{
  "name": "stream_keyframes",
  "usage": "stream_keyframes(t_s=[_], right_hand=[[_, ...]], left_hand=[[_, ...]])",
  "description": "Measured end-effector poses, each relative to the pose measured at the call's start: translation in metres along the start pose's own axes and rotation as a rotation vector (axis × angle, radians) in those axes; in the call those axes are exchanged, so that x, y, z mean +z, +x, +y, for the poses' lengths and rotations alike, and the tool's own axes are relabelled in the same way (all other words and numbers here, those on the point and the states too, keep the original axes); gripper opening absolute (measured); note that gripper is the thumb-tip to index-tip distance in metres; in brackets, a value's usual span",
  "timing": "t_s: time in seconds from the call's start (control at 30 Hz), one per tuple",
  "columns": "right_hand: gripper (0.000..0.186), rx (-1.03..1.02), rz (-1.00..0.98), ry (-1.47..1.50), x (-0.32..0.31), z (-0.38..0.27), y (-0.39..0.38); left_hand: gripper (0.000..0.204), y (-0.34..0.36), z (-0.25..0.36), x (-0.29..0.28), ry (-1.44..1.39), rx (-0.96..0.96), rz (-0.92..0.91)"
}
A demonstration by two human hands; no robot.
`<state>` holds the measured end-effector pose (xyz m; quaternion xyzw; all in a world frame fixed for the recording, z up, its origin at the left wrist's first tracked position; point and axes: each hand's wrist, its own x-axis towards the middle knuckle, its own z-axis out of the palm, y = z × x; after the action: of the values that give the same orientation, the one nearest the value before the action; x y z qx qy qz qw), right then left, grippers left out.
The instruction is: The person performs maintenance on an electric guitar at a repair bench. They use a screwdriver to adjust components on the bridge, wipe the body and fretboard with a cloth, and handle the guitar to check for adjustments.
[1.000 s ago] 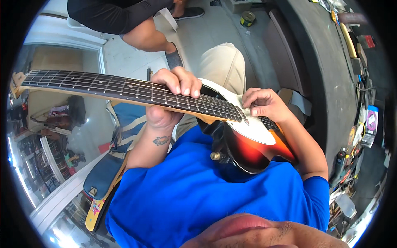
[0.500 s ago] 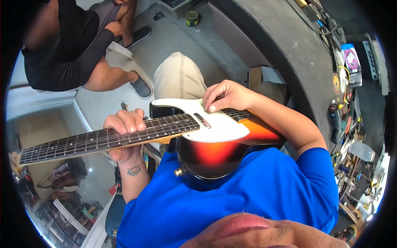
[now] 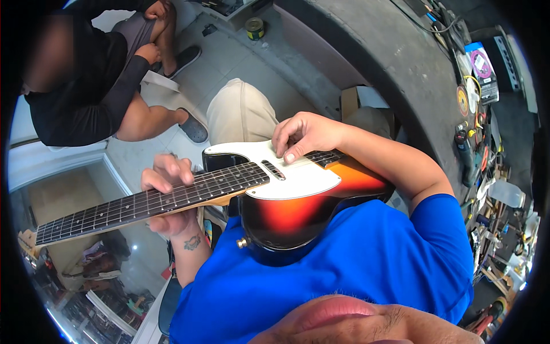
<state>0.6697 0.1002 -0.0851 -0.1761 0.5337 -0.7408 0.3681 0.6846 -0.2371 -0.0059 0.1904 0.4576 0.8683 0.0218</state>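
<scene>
A sunburst electric guitar [image 3: 281,221] rests across my lap and against my blue shirt, its neck reaching out to the left. My left hand [image 3: 169,186] wraps round that neck, thumb behind it and bent fingers over the strings; some fingertips touch the dark fretboard [image 3: 114,212], others look lifted. Over the white pickguard [image 3: 312,182], my right hand [image 3: 306,137] hangs above the strings with curled fingers and the thumb close to them. Whatever may be between those fingertips is hidden. A metal pickup [image 3: 272,170] shows just left of the right hand.
At the upper left sits another person [image 3: 86,86] in dark clothes. A dark workbench [image 3: 395,57] curves along the right, with a cordless tool [image 3: 467,160], a clear plastic container [image 3: 507,194] and many loose tools. A can [image 3: 254,28] stands on the tiled floor.
My left hand's fingers have opened out and partly lifted from the strings. The right hand has shifted slightly over the strings. The view has moved a little, and the other person's head has come into it.
</scene>
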Motion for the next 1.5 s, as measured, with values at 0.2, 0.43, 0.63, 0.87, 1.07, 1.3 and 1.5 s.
stream_keyframes(t_s=[0.2,0.43,0.63,0.87,1.07,1.3,1.5], right_hand=[[0.021,0.002,0.01,0.021,0.0,0.0,0.0],[0.021,-0.003,-0.001,-0.066,0.0,-0.002,-0.001],[0.025,0.001,-0.022,-0.105,-0.002,-0.003,0.001],[0.028,0.037,-0.056,-0.103,-0.001,-0.004,0.0],[0.029,0.007,-0.054,-0.01,-0.002,0.005,0.0],[0.03,0.042,0.001,-0.103,-0.009,0.006,-0.002],[0.051,0.241,0.295,-0.861,-0.074,0.007,-0.057]], left_hand=[[0.065,-0.002,-0.004,-0.01,-0.166,-0.032,-0.133],[0.07,0.005,-0.005,-0.011,-0.265,-0.106,-0.289],[0.068,0.005,0.028,-0.047,-0.228,-0.006,-0.245],[0.067,0.015,0.021,-0.023,-0.206,0.082,-0.148],[0.063,0.011,0.025,-0.03,-0.279,0.001,-0.23],[0.063,0.016,0.035,-0.027,-0.223,-0.001,-0.176],[0.028,0.024,0.16,-0.042,-0.205,0.332,0.373]])
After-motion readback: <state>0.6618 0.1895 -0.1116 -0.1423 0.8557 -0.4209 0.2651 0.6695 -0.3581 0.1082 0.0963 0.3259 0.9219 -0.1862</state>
